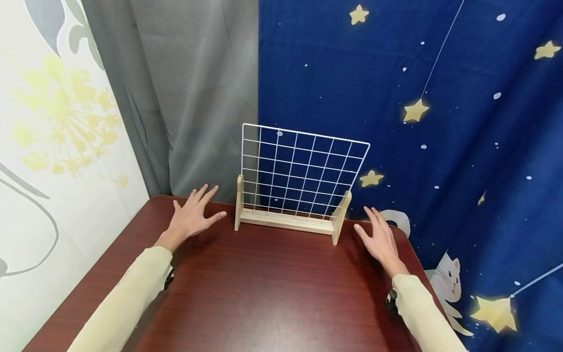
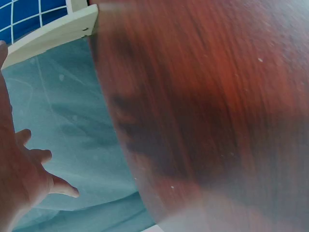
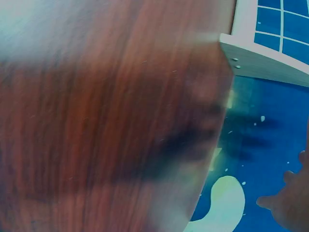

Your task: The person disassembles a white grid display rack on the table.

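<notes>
A white wire grid panel [image 1: 303, 171] leans back in a pale wooden stand [image 1: 286, 221] at the far edge of the table. To the left of the stand is my left hand [image 1: 192, 215], fingers spread, holding nothing. My right hand [image 1: 379, 238] hovers right of the stand with its fingers extended and nothing in it. Neither hand touches the stand. In the left wrist view the left hand [image 2: 24, 179] appears at the left edge, near one wooden end piece [image 2: 58, 31]. The right wrist view shows part of the right hand [image 3: 289, 203] below the other end piece [image 3: 265, 60].
The dark red wooden table [image 1: 264, 293] spreads out in front of me. Behind it hang a grey curtain [image 1: 202, 88] and a blue curtain [image 1: 334, 88] with stars. A white patterned curtain [image 1: 66, 205] borders the left side.
</notes>
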Motion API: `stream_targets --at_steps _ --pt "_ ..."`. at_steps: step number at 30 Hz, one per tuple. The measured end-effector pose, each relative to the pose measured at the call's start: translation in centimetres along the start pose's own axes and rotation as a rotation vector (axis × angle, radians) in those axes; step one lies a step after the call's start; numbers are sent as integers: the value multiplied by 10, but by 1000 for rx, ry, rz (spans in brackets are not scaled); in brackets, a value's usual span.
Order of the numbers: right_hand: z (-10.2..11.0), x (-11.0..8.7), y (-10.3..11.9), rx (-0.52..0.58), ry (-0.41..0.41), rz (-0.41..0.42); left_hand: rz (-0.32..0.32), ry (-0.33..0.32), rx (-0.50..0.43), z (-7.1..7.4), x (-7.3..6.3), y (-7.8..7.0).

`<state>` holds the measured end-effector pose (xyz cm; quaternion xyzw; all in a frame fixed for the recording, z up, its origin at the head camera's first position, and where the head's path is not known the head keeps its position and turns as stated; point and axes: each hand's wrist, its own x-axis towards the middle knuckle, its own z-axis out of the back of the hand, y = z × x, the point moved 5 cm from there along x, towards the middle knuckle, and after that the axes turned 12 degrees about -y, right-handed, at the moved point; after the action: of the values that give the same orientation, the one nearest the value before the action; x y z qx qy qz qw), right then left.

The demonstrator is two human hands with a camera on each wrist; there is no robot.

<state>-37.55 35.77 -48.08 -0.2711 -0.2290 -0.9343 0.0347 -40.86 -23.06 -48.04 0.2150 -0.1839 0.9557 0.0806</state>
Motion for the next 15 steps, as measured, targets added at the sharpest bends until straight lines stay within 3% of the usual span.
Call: stream_targets --at_steps 10,15 --pt "7 15 14 106 -111 24 -56 -79 -50 7 12 -18" --pt "15 25 28 165 -223 82 -93 -132 -124 14 19 -28"
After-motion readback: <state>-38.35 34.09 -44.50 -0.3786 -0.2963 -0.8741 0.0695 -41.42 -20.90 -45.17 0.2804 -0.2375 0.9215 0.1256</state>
